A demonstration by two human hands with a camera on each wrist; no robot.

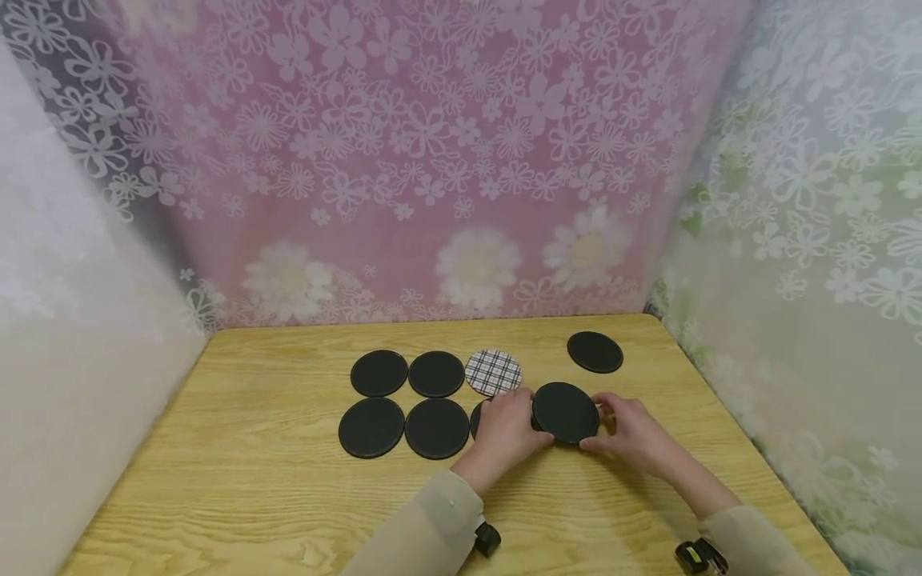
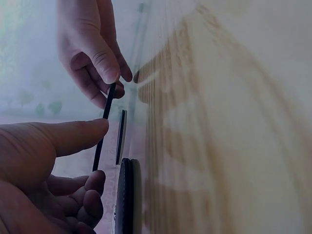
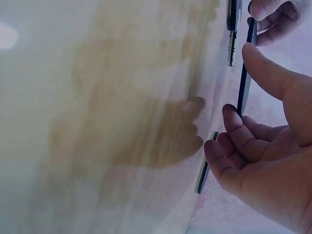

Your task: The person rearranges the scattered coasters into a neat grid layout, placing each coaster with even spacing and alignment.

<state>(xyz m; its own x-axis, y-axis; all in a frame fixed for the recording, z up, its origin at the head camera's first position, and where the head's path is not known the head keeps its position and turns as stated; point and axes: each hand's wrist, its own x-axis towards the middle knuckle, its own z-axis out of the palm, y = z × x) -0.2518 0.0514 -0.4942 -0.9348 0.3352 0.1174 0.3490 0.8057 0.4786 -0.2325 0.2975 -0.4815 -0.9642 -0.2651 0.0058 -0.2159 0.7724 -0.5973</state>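
Both hands hold one round black coaster (image 1: 565,412) above the table, seen edge-on in the wrist views. The left hand (image 1: 504,428) pinches its left edge between thumb and fingers. At the opposite edge, the right hand (image 1: 634,432) grips it with thumb and fingertips. Left of the hands lie two rows of coasters. The back row has two black coasters, one of them the left one (image 1: 378,373), and a plaid coaster (image 1: 493,372) at its right end. In the front row, a black coaster (image 1: 476,418) is mostly hidden behind the left hand.
Another black coaster (image 1: 595,352) lies apart near the back right of the wooden table (image 1: 238,448). Flowered curtains (image 1: 432,160) stand behind the table and along both sides. A small black device (image 1: 487,539) is strapped on each wrist.
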